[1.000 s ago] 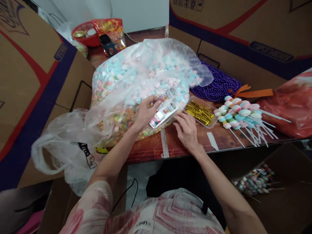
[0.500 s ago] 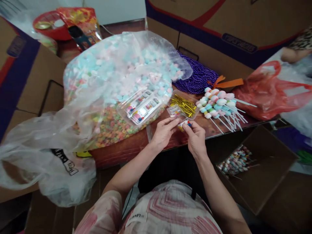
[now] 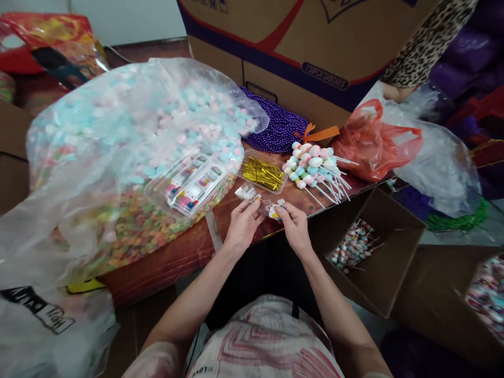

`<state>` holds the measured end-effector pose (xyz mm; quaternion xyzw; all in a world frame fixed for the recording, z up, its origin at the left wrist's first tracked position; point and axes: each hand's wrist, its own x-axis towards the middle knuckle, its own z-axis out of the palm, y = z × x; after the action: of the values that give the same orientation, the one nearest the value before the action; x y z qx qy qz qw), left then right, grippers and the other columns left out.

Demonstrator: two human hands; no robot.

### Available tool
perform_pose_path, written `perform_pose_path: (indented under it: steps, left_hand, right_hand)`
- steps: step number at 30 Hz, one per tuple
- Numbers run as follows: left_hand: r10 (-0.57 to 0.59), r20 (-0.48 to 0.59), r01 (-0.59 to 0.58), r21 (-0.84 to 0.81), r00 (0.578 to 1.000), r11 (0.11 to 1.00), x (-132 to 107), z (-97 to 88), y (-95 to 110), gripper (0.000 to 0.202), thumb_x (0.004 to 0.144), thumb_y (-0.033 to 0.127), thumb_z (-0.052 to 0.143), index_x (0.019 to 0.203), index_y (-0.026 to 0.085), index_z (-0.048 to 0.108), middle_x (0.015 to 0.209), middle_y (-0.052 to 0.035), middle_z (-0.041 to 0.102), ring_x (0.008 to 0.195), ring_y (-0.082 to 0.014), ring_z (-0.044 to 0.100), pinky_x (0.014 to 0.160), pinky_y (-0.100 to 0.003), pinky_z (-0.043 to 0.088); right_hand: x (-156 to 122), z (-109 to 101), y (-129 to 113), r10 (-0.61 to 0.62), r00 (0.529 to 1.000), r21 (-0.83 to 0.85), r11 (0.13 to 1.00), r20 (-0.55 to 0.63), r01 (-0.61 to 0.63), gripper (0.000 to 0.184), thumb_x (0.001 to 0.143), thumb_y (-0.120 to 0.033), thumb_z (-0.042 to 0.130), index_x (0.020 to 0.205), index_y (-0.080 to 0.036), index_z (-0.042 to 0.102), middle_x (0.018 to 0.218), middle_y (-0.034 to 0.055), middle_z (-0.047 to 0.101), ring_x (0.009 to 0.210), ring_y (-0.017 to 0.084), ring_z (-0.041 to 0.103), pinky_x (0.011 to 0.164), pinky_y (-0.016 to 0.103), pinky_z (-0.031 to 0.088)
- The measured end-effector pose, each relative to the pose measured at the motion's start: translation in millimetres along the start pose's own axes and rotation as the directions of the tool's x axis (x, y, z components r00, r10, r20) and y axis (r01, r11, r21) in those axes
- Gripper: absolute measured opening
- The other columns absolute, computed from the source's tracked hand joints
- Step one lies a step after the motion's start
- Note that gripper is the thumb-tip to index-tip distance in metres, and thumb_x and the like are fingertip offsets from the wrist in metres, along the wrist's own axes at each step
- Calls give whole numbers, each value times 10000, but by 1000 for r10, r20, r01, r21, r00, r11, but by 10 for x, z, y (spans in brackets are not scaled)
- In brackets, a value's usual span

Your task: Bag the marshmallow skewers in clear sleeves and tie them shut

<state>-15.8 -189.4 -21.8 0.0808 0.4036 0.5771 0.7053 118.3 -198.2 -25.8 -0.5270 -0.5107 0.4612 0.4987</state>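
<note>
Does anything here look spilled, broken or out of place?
Nothing looks spilled or broken. The big clear bag of candy slumps over the table's front edge, and a clear tray of packets rests tilted on it. Both hands hold a small clear packet.

You sit at a reddish-brown wooden table (image 3: 189, 252) whose near edge runs slanting across the view. Large brown cardboard boxes (image 3: 315, 37) with red and blue stripes stand along the far edge, with a strip of pale wall (image 3: 129, 21) showing beside them. Off the right corner, open cardboard boxes (image 3: 394, 252) rest on the floor. The light is soft and even.
</note>
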Motion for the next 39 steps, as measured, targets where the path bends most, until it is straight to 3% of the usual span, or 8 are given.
perform_pose_path:
  steps: [6, 14, 19, 22, 26, 29, 34, 39]
  left_hand:
    - [248, -92, -247, 20, 964, 969, -7, 45, -136, 362, 552, 342, 948, 732, 159, 692, 745, 19, 715, 674, -94, 642, 724, -247, 512]
    - [145, -50, -143, 38, 988, 989, 4, 49, -145, 374, 579, 397, 935, 742, 157, 700, 791, -7, 736, 701, -101, 665, 737, -254, 522]
    - [150, -117, -151, 4, 982, 989, 85, 73, -122, 429, 510, 400, 961, 740, 162, 689, 762, 25, 711, 693, -79, 646, 712, -227, 501]
    - [137, -104, -140, -18, 985, 990, 137, 70, -87, 418, 544, 393, 950, 753, 167, 668, 784, 26, 712, 711, -78, 650, 699, -219, 481]
    - [153, -118, -158, -35, 981, 987, 196, 18, -20, 413, 566, 375, 944, 754, 171, 637, 796, 19, 714, 745, -91, 667, 759, -243, 491]
    - [157, -122, -164, -42, 980, 986, 217, -39, 40, 436, 542, 365, 954, 765, 179, 630, 824, 18, 721, 773, -104, 678, 778, -260, 496]
    - [167, -117, -171, -27, 979, 985, 191, -104, 92, 423, 555, 362, 949, 769, 180, 632, 796, 28, 710, 759, -96, 671, 763, -247, 497]
    - [161, -120, -164, -15, 980, 986, 123, -113, 66, 399, 578, 377, 936, 765, 172, 649, 788, 12, 714, 733, -99, 667, 731, -246, 505]
  right_hand:
    - [-4, 14, 99, 31, 988, 61, 998, -152, -22, 442, 868, -487, 669, 597, -201, 469, 597, -51, 389, 592, 103, 319, 560, 262, 282]
    - [27, -172, 60, -48, 997, -281, 959, -57, 30, 521, 933, -527, 562, 554, -214, 390, 545, -51, 348, 543, 103, 317, 537, 274, 266]
    - [246, -393, 73, -253, 940, -593, 802, -229, 72, 312, 931, -433, 529, 705, -222, 569, 676, 5, 596, 650, 153, 515, 691, 298, 411]
    - [431, -372, 139, -133, 967, -504, 864, -215, 7, 270, 904, -473, 549, 871, -213, 612, 722, 15, 670, 629, 159, 572, 670, 298, 445]
    - [601, -130, 268, 104, 982, -157, 979, -157, -129, 330, 847, -489, 594, 1020, -218, 522, 663, -55, 664, 437, 113, 505, 489, 234, 396]
    - [696, 25, 273, 33, 985, -239, 968, -171, -74, 195, 881, -387, 537, 982, -221, 522, 640, -47, 642, 456, 129, 530, 507, 246, 412]
    - [963, -55, 98, -154, 976, -726, 687, -156, -8, 211, 911, -163, 424, 914, -171, 635, 777, 112, 682, 743, 248, 630, 739, 362, 452]
    - [1166, -240, 43, -229, 970, -875, 482, -80, 42, 331, 924, -105, 372, 949, -129, 700, 919, 178, 703, 847, 279, 619, 764, 380, 422]
